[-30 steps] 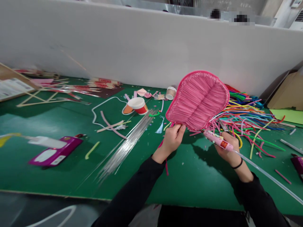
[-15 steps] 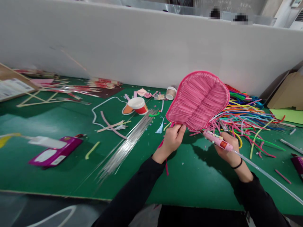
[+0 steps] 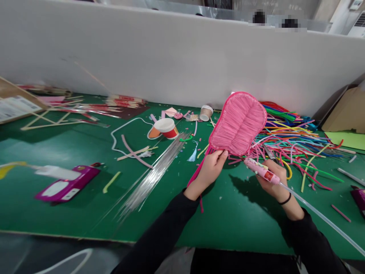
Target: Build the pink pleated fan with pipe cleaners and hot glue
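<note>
My left hand (image 3: 211, 167) is closed on the lower edge of a pink fan-shaped piece (image 3: 239, 123), its thumb on the near side. The piece has fine ribbed strands and a thick fuzzy rim, and stands raised above the table. Loose pink strips (image 3: 196, 174) hang down beside that hand. In my right hand (image 3: 273, 179) is a pink hot glue pen (image 3: 261, 170), with a long clear glue stick (image 3: 322, 213) running out of its back. The pen's tip meets or nearly meets the fan's bottom edge. Yellow-handled scissors (image 3: 288, 169) show just behind the right hand; whether it touches them I cannot tell.
A heap of coloured pipe cleaners (image 3: 296, 133) lies at the right. Thin metal wires (image 3: 154, 171), a paper cup (image 3: 168, 128) and a light-blue tassel (image 3: 193, 151) are left of centre. A purple device (image 3: 68, 184) is at far left. A white partition (image 3: 142, 53) stands behind.
The pink fan-shaped piece has turned and tilted in my left hand, showing narrower and a little lower. My right hand and the glue pen have hardly moved.
</note>
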`<state>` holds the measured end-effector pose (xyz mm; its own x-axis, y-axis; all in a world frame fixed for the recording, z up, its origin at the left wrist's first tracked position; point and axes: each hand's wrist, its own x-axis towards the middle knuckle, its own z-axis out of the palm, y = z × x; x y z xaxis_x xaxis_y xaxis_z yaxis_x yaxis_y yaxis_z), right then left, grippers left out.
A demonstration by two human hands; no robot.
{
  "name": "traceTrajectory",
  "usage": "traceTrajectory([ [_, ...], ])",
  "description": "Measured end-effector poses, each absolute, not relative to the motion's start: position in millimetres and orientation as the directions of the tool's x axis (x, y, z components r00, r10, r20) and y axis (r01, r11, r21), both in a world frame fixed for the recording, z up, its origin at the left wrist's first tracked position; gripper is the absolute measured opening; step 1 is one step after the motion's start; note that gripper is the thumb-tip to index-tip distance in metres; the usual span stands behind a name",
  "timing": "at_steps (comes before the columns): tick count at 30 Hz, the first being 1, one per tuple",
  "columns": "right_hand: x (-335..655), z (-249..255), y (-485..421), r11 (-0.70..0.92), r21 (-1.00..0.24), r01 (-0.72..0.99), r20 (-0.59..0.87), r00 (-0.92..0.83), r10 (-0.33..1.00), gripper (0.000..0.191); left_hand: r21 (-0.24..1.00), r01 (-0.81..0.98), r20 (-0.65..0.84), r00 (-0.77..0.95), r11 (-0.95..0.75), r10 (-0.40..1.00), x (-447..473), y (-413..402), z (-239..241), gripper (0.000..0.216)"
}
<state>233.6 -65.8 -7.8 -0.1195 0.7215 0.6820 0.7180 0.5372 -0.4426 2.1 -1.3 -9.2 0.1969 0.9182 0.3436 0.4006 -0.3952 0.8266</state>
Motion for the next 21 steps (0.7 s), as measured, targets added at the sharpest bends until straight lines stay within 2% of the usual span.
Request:
traceTrajectory([
  [3, 232, -11, -66, 0.554, -0.469, 0.688, 0.685, -0.112, 0.72, 0.014, 0.927, 0.25, 0.222, 0.229, -0.278, 0.948, 4, -2, -13, 0.037],
  [6, 229, -15, -66, 0.559, -0.489, 0.67, 0.691, -0.094, 0.717, 0.01, 0.958, 0.186, 0.166, 0.257, -0.217, 0.952, 5, -4, -17, 0.039],
  [13, 219, -24, -67, 0.544, -0.513, 0.664, 0.687, -0.063, 0.724, 0.01, 0.946, 0.229, 0.153, 0.304, -0.228, 0.94, 12, -9, -23, 0.042],
  [21, 218, -31, -66, 0.512, -0.48, 0.712, 0.679, -0.068, 0.731, 0.013, 0.925, 0.293, 0.138, 0.33, -0.24, 0.934, 16, -12, -22, 0.039],
])
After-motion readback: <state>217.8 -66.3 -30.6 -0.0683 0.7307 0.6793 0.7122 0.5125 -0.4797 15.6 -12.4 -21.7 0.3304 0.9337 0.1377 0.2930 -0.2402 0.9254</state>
